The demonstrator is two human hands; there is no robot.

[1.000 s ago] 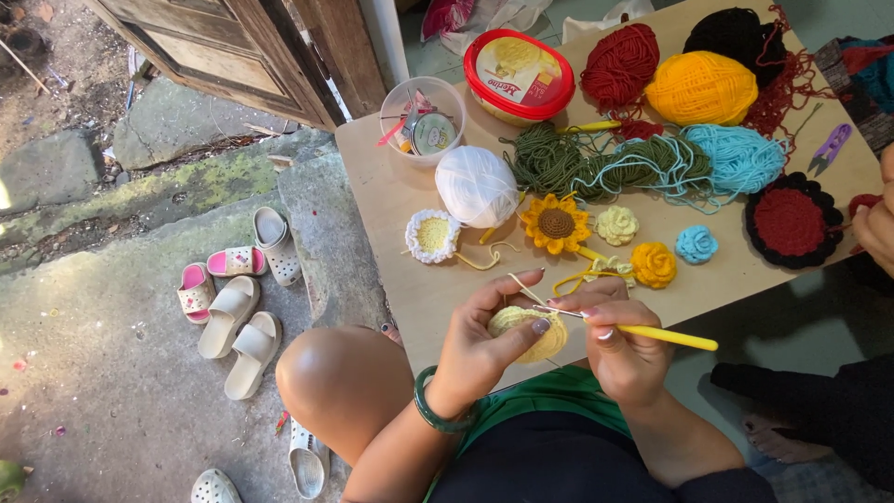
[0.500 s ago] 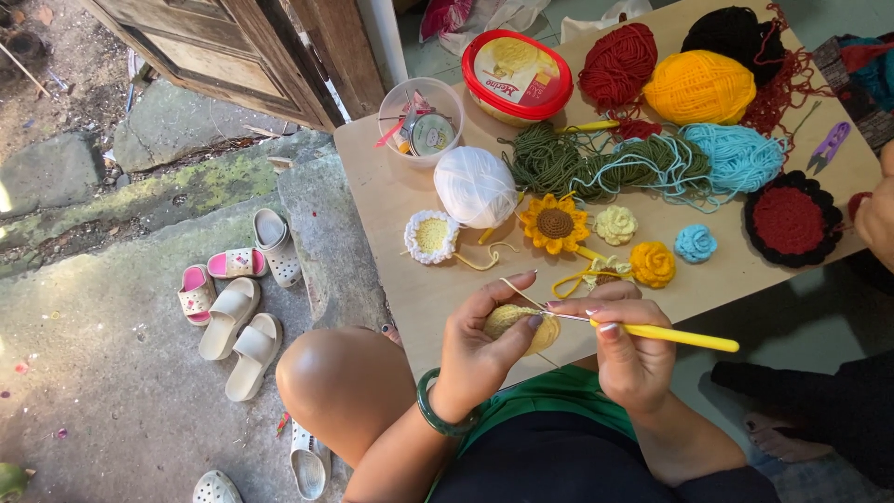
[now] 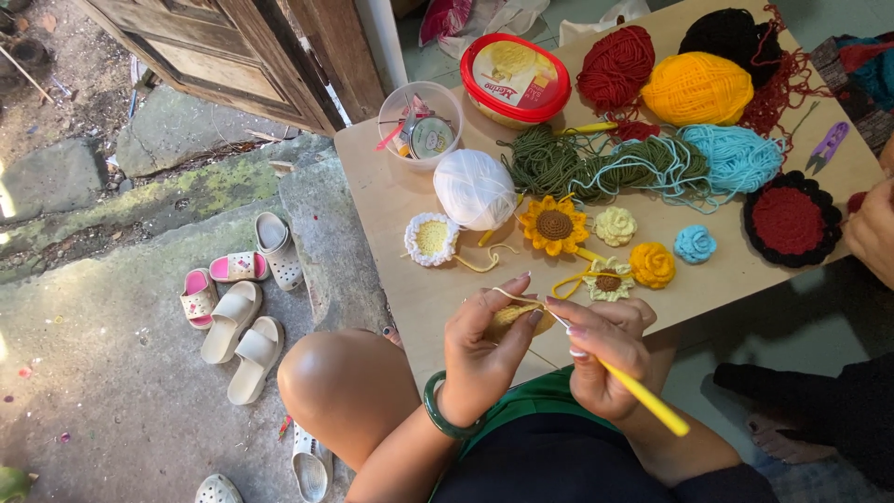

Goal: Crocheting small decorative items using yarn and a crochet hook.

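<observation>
My left hand (image 3: 484, 349) pinches a small yellow crochet piece (image 3: 511, 318) over the near edge of the low wooden table (image 3: 391, 261). My right hand (image 3: 605, 349) holds a yellow-handled crochet hook (image 3: 643, 399), its metal tip poking into the piece. A thin yarn strand runs from the work toward the table. A green bangle (image 3: 440, 410) circles my left wrist. Just beyond my hands lie a finished sunflower (image 3: 554, 224), a cream rose (image 3: 616, 225), an orange rose (image 3: 652, 265), a blue rose (image 3: 695, 244) and a white-edged yellow round (image 3: 432, 238).
Yarn balls crowd the table's far side: white (image 3: 475, 189), red (image 3: 616, 56), orange (image 3: 697, 88), black, blue, green. A red-lidded tub (image 3: 515, 79), a clear cup of notions (image 3: 420, 124), a red-and-black round (image 3: 790, 220) and purple snips (image 3: 827, 146) are there. Another person's hand (image 3: 873, 228) is at right. Sandals (image 3: 237, 298) lie on concrete at left.
My right hand has tilted the hook so its handle points down and right toward my lap. Both hands have shifted slightly toward me with the piece.
</observation>
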